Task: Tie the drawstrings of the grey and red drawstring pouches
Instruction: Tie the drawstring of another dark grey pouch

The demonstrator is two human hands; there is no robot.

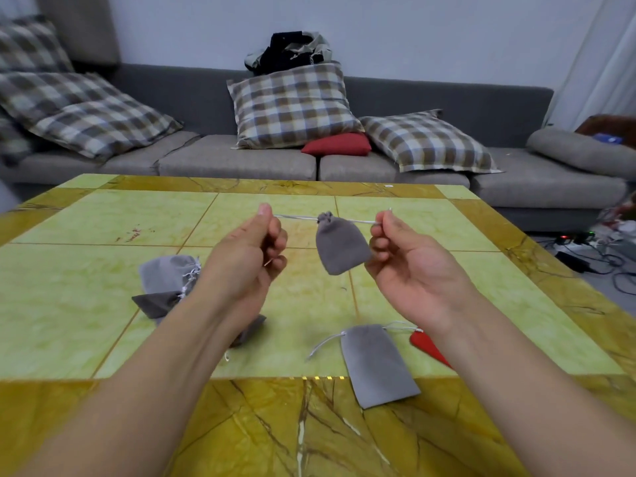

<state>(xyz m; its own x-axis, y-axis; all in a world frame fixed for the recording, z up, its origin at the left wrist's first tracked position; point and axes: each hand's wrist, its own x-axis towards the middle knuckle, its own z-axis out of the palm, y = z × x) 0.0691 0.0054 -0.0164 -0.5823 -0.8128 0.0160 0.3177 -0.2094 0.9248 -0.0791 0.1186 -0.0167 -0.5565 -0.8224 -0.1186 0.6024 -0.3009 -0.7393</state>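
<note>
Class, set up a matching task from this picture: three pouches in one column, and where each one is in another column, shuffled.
1. small cinched grey velvet pouch
2. flat open grey velvet pouch
3. red fabric pouch

A. partly hidden behind the right forearm
B. hanging by its drawstrings between both hands
C. lying across the table's near yellow-green tile edge

Pairs: 1-B, 2-C, 3-A

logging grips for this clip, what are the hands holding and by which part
Each hand pinches one end of the drawstring of the cinched grey pouch: left hand on the left end, right hand on the right. The pouch hangs between them.
</note>
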